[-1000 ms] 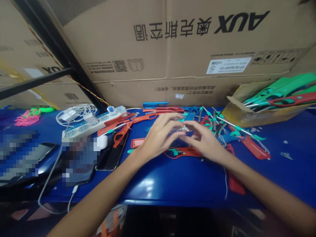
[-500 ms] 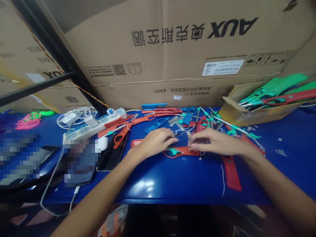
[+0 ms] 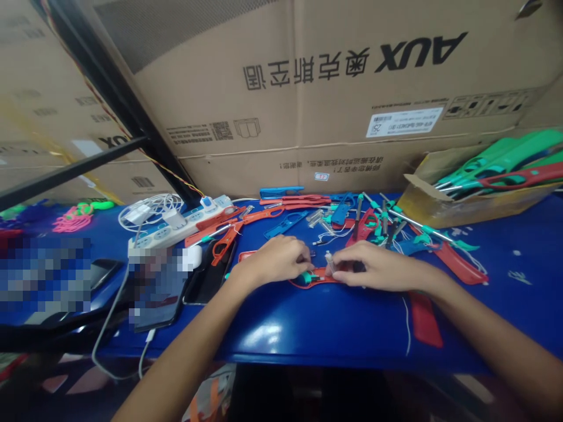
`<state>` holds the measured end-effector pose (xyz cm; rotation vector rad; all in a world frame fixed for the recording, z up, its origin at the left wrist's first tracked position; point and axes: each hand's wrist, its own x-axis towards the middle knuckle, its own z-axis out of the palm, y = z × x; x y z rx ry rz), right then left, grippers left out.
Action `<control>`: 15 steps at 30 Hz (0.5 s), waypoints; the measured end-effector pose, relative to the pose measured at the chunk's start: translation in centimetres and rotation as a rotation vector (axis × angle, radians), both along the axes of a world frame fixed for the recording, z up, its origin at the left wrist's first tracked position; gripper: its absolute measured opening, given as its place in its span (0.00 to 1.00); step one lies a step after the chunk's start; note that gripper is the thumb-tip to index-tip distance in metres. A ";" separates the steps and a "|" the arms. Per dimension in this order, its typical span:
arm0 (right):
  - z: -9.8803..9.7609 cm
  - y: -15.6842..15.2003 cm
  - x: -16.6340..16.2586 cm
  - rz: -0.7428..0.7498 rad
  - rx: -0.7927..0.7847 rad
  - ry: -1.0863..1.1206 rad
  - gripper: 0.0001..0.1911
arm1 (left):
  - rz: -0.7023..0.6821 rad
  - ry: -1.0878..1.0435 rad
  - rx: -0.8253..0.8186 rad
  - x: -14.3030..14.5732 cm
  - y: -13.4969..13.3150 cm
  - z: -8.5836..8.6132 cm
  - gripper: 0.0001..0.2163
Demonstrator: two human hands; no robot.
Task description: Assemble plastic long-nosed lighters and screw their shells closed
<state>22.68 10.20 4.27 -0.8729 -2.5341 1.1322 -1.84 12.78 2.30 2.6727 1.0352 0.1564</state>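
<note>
Both my hands rest low on the blue table [image 3: 308, 328], over an orange plastic shell [image 3: 319, 278] that lies flat and carries a small green part [image 3: 305, 276]. My left hand [image 3: 275, 261] is curled, its fingertips pinched at the green part on the shell's left end. My right hand [image 3: 380, 266] is closed too, with a small clear piece [image 3: 329, 258] held upright between thumb and forefinger just above the shell. The two hands are a few centimetres apart. Behind them lie several orange, blue and green shells [image 3: 281, 214] and metal rods [image 3: 398, 218].
A cardboard tray [image 3: 444, 202] at the back right holds green and red shells. A white power strip [image 3: 176, 225] with cables and phones [image 3: 206, 275] sits to the left. A red shell [image 3: 424, 319] lies under my right forearm. Big cardboard boxes [image 3: 308, 99] wall the back.
My hands have come down from a raised spot onto the orange shell near the table's front. The clear piece has gone down with my right hand.
</note>
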 end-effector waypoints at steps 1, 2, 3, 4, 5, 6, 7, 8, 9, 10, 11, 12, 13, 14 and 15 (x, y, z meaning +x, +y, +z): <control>0.0 0.0 0.0 0.014 -0.006 0.012 0.10 | -0.004 -0.004 -0.024 -0.1 -0.1 0.0 0.07; -0.1 0.0 0.0 0.024 -0.011 0.024 0.09 | -0.006 -0.006 -0.047 -0.1 -0.2 0.1 0.07; -0.1 0.0 0.0 0.031 -0.011 0.033 0.09 | -0.006 -0.007 -0.071 -0.1 -0.3 0.2 0.07; -0.2 0.1 0.1 0.036 -0.006 0.040 0.09 | -0.004 -0.009 -0.094 -0.1 -0.4 0.4 0.07; -0.2 0.1 0.1 0.038 0.004 0.044 0.09 | 0.003 -0.015 -0.111 -0.1 -0.6 0.6 0.07; -0.2 0.0 0.2 0.038 0.016 0.047 0.09 | 0.011 -0.025 -0.121 -0.1 -0.7 0.9 0.07; -0.2 0.0 0.3 0.037 0.028 0.048 0.09 | 0.019 -0.041 -0.122 -0.1 -0.9 1.2 0.07; -0.2 0.0 0.3 0.038 0.042 0.047 0.09 | 0.030 -0.064 -0.114 -0.2 -1.1 1.5 0.06; -0.3 -0.1 0.4 0.036 0.057 0.048 0.08 | 0.043 -0.090 -0.101 -0.3 -1.4 1.8 0.06; -0.3 -0.1 0.5 0.034 0.070 0.051 0.08 | 0.057 -0.119 -0.087 -0.5 -1.8 1.9 0.06; -0.3 -0.2 0.5 0.033 0.082 0.057 0.08 | 0.073 -0.149 -0.073 -0.7 -2.3 2.0 0.06; -0.3 -0.2 0.6 0.032 0.093 0.063 0.08 | 0.094 -0.178 -0.062 -1.0 -3.0 1.9 0.06; -0.3 -0.3 0.6 0.033 0.102 0.069 0.08 | 0.123 -0.211 -0.054 -1.2 -3.7 1.6 0.07; -0.3 -0.3 0.6 0.039 0.109 0.072 0.08 | 0.163 -0.243 -0.044 -1.4 -4.6 1.3 0.07; -0.3 -0.4 0.6 0.048 0.117 0.069 0.08 | 0.226 -0.290 -0.022 -1.5 -5.5 0.8 0.07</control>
